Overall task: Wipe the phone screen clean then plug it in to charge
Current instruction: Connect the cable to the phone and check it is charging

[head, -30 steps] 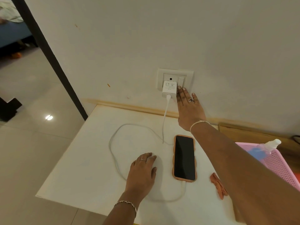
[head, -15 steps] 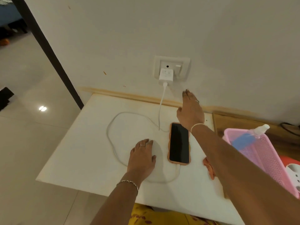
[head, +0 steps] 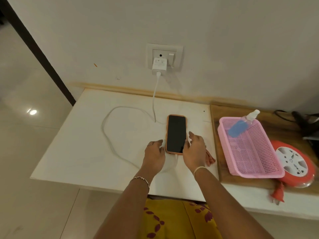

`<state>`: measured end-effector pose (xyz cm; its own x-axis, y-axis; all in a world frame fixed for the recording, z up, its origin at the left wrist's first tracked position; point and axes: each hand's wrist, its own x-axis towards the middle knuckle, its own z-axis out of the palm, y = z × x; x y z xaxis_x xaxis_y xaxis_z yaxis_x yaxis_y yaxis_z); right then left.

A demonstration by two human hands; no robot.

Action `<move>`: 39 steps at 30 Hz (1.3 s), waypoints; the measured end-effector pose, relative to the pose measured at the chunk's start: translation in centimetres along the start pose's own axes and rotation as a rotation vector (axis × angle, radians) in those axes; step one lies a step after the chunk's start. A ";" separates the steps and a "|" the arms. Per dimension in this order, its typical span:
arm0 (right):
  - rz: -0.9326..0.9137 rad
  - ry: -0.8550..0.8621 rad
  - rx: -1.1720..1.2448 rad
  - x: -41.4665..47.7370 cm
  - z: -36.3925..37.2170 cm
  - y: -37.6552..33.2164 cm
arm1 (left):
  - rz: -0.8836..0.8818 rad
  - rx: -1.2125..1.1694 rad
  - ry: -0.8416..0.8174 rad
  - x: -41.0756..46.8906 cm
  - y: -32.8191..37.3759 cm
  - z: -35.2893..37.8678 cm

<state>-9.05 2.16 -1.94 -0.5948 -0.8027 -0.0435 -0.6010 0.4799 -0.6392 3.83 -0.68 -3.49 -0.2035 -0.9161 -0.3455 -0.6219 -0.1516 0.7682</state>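
the phone [head: 176, 133] lies flat and screen up on the white table [head: 77, 144], right of centre, its long sides running near to far and its screen dark. the left hand [head: 154, 156] rests on the table just beside the phone's near left corner, fingers loosely bent and slightly apart, gripping nothing; whether the tips touch the case cannot be told. the right hand [head: 195, 152] sits at the near right corner, thumb against the phone's edge, the other fingers relaxed and spread alongside its right side, not closed round it.

a white cable [head: 107, 133] drops from the charger [head: 159, 66] in the wall socket [head: 179, 56], lands left of the phone's far end, swings out in a wide loop to the left and curves back along the near side to the phone's near end; the join is partly hidden between the hands.

bare tabletop shows between the loop and the table's left edge, and in a narrower strip from the phone's far end to the wall. to the right the room is tighter: an orange cloth [head: 210, 158] lies just beside the right hand, near the table's right edge, where a wooden board [head: 214, 111] begins. on it stand a pink basket [head: 250, 171] holding a spray bottle [head: 241, 125], and an orange extension reel [head: 296, 164] at the basket's near right corner.
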 end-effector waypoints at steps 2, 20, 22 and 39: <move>0.042 -0.051 -0.020 -0.1 0.3 0.5 | -0.011 0.038 -0.016 0.0 0.2 0.4; 0.256 -0.089 0.430 0.6 1.3 2.9 | -0.126 -0.288 0.005 0.6 0.3 0.6; 0.259 -0.093 0.486 0.4 1.3 3.2 | -0.141 -0.353 0.025 0.3 0.1 0.6; 0.234 -0.325 0.781 0.6 -0.2 4.3 | -0.158 -0.592 0.036 0.0 -0.5 0.3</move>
<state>-12.06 3.83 -4.50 -0.4037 -0.8323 -0.3799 0.1255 0.3609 -0.9241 3.92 -0.53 -4.06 -0.1106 -0.8762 -0.4691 -0.1145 -0.4576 0.8817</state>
